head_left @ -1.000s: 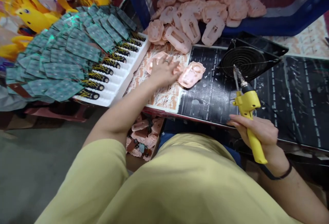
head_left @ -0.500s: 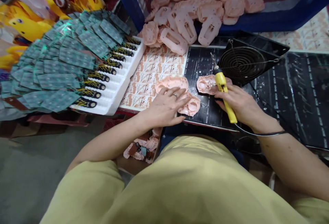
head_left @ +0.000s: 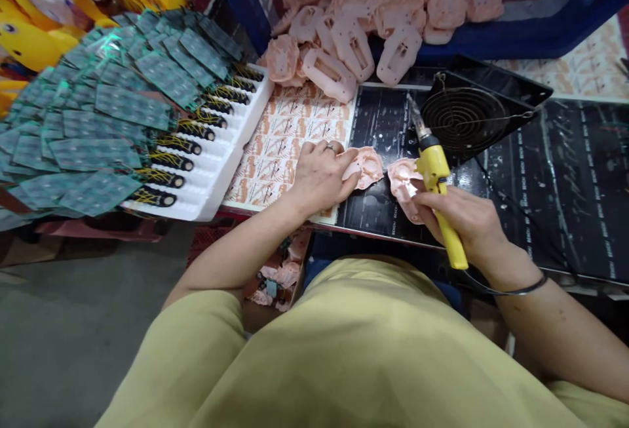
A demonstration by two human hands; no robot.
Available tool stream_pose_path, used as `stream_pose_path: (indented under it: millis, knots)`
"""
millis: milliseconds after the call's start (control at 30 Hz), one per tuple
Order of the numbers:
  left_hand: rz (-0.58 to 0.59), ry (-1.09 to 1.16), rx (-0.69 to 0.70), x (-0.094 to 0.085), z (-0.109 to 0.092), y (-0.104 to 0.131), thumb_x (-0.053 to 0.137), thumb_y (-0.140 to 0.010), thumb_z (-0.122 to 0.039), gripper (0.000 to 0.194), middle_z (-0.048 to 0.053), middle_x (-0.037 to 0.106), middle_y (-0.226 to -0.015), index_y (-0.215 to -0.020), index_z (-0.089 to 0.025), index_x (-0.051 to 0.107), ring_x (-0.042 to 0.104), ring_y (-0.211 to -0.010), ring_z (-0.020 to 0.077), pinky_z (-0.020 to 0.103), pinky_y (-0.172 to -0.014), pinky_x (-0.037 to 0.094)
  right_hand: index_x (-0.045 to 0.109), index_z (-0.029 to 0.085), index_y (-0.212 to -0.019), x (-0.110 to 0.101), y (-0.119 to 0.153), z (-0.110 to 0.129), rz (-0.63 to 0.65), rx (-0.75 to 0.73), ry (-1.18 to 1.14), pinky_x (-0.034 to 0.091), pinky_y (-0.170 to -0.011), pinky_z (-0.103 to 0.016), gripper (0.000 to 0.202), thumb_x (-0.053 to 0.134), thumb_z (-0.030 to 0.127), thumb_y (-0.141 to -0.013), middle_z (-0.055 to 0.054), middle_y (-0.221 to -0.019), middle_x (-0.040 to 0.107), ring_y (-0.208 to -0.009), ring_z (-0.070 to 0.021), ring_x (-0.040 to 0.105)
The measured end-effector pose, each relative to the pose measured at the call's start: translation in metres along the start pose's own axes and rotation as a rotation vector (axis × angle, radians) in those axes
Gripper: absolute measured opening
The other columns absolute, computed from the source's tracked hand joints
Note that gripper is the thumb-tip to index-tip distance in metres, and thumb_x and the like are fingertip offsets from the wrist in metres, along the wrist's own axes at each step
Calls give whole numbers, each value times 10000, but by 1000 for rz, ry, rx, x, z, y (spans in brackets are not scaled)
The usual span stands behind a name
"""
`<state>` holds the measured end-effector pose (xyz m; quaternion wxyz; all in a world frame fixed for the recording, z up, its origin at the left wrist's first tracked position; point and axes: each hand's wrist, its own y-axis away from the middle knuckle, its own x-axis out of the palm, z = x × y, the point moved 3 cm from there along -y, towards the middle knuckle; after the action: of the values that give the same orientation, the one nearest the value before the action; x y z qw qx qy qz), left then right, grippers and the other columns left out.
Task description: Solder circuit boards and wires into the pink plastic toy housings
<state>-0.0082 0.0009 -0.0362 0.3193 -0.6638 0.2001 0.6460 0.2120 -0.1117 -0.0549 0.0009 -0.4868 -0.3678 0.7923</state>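
Observation:
My left hand (head_left: 322, 175), with a ring on one finger, is closed over the left end of a pink plastic shell (head_left: 369, 167). The shell lies hollow side up on the black mat, its left part hidden by the fingers. In my right hand (head_left: 469, 221) is a yellow soldering gun (head_left: 442, 198), its metal tip pointing up and away from me. A second pink shell (head_left: 405, 182) lies tilted at the fingers of that hand; whether they pinch it is hidden behind the gun. A small gap separates the two shells.
Behind the gun stands a black fan (head_left: 464, 116) with a wire guard. A blue crate (head_left: 540, 41) holds many pink shells. On the left, a white foam tray (head_left: 221, 179) carries wired black parts and green circuit boards (head_left: 98, 153). A black cord trails from the gun.
My left hand has moved slightly away from the table edge and now closes on one shell; another under it no longer shows. The gun has come nearer me, and the right shell has turned.

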Motion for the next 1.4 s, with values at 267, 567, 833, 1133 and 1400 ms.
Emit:
stream_pose_path:
  millis: [267, 567, 833, 1133, 1400]
  knots:
    - [129, 68, 55, -21, -22, 13, 461, -950, -653, 658, 185, 721, -1104, -1295, -128, 659, 658, -1019, 338, 456, -876, 436, 632, 227, -1140, 8, 7, -6, 21, -64, 63, 594, -926, -340, 268, 689, 166, -885, -41, -1088, 738, -1092, -212, 687]
    - [532, -67, 58, -22, 61, 32, 478, -939, -167, 462, 48, 496, -1536, -1360, -296, 617, 493, -1377, 303, 481, -1075, 381, 611, 173, -1140, -1, 22, -20, 78, -122, 22, 545, -1031, -434, 248, 598, 77, -912, -88, -1095, 719, -1142, -246, 662]
    - [315, -179, -295, -15, 68, 1, 500, -972, -461, 401, 136, 721, -1068, -1124, -172, 734, 647, -1087, 331, 502, -1018, 357, 596, 183, -1160, -1, 25, -14, 101, -113, -20, 533, -988, -391, 280, 613, 83, -899, -69, -1062, 720, -1036, -196, 682]
    - [126, -66, -236, 1, 30, -5, 440, -973, -588, 549, 164, 711, -1025, -969, -130, 744, 604, -1104, 351, 534, -999, 354, 604, 185, -1107, -3, 21, 1, 74, -87, -7, 523, -824, -307, 273, 687, 107, -859, -82, -1060, 717, -998, -196, 678]
    - [135, 110, -5, 11, -14, 33, 437, -946, -690, 753, 204, 430, -1550, -1474, -156, 489, 399, -1419, 388, 563, -1148, 305, 594, 222, -1226, -4, 41, -22, 106, -44, -14, 487, -1022, -404, 429, 775, 291, -843, -63, -1105, 715, -1011, -225, 679]
